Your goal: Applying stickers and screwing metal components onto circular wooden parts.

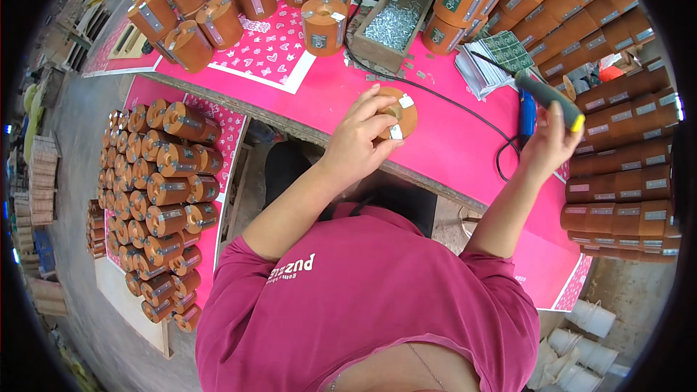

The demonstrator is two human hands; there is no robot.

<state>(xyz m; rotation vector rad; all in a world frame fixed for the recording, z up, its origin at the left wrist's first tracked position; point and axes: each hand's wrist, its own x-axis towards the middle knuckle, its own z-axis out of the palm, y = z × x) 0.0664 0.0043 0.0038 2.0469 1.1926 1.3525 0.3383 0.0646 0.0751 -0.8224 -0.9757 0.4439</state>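
Note:
At the front edge of the pink-covered table, my left hand grips a round wooden cylinder, its fingers curled over the top. Two pale metal pieces show on the cylinder's upper face, and a hole lies near its middle, partly behind my fingers. My right hand is raised at the right and closed around a dark green electric screwdriver with a yellow end. The screwdriver points up and to the left, apart from the cylinder. Beside it is a blue tool-like object, partly hidden.
A wooden tray of small silvery screws stands at the back. Stacked labels lie right of it. A black cable crosses the pink table. Finished-looking wooden cylinders stand behind, more stacks rise right, and several rows sit left.

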